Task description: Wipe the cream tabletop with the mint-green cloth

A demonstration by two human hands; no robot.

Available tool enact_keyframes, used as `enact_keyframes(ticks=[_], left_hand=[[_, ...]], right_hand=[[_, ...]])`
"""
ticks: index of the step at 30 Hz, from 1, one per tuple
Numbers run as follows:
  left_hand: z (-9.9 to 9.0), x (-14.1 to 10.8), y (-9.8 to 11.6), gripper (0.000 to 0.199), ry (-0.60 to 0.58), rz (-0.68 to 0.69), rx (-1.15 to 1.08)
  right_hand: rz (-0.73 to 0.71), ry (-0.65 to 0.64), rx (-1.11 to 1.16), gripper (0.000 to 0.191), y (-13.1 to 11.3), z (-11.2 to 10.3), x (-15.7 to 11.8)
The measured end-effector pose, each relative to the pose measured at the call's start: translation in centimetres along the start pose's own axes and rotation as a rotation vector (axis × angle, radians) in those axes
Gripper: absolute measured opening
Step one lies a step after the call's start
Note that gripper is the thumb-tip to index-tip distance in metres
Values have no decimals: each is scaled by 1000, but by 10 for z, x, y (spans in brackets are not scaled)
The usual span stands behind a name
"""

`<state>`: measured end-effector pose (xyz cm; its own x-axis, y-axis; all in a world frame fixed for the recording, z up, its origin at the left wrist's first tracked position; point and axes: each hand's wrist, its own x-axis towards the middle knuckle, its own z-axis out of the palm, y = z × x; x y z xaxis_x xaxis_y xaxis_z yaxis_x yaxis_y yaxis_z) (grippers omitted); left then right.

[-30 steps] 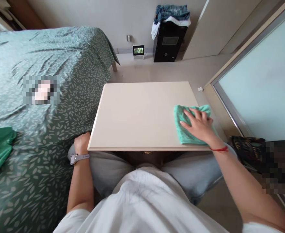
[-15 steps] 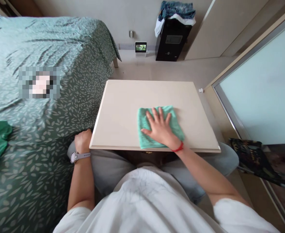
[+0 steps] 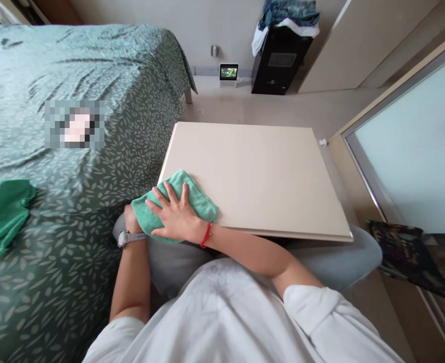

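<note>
My right hand [image 3: 177,217], with a red string at the wrist, lies flat with spread fingers on a green cloth [image 3: 198,199]. The cloth covers the near left corner of a cream tabletop [image 3: 260,176] and hangs over its left edge. My left hand [image 3: 130,219], with a watch [image 3: 123,238] at the wrist, rests on my left knee beside that corner. The cloth hides most of its fingers, so what it may hold does not show.
A bed [image 3: 131,91] with a leaf-patterned sheet stands at the left, a second green cloth [image 3: 6,214] on it. Beyond the table are a small screen [image 3: 228,73] and a black cabinet [image 3: 281,63] topped with clothes. Frosted glass panels [image 3: 415,131] stand at the right.
My right hand and the green cloth under it have moved left across the tabletop to its near left corner. The cloth now overlaps my left hand. The view has shifted slightly.
</note>
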<state>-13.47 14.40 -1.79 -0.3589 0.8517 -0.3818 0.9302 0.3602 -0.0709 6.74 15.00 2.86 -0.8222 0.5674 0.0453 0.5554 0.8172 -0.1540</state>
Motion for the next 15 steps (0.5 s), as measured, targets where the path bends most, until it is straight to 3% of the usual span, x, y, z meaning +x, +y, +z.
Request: enact_keyframes(ticks=[5,15], left_hand=[[-13,-10,19,48,-62,-3,161],[-13,-2,19,48,-127,-44,241]], right_hand=[[63,26,22,92,42,0,-83],[559,98,-124,84,167,-2,-322]])
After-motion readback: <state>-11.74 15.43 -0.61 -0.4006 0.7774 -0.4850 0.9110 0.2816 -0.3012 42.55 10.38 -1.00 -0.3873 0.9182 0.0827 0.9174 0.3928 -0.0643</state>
